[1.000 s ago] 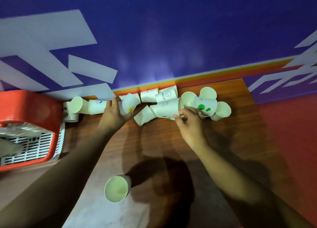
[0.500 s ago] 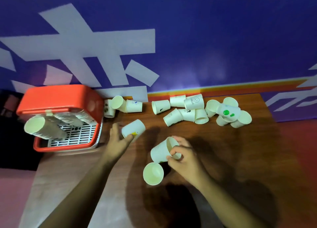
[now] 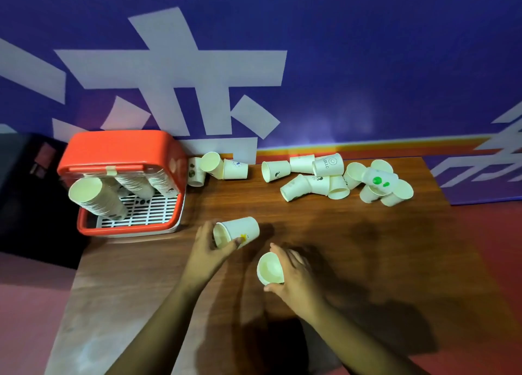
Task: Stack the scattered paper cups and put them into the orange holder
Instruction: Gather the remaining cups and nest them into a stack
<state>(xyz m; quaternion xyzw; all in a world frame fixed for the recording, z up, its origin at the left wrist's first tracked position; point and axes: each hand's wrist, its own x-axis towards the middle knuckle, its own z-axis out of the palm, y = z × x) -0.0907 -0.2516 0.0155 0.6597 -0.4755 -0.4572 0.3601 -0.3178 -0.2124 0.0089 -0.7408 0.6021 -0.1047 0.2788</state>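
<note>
So two cups in hand: my left hand (image 3: 210, 244) is wrapped round a cup with a yellow mark (image 3: 237, 232), lying on its side, mouth toward me and left, base pointing right and away. My right hand (image 3: 293, 276) clasps a plain cup (image 3: 269, 268), mouth facing left toward the other. They're near, not touching (nesting looks next). Rest of the loose cups (image 3: 333, 177) lie well beyond along the wall. Orange holder (image 3: 118, 146) sits far left, nearer my left hand, already holding three sloping stacks (image 3: 96, 199).
</note>
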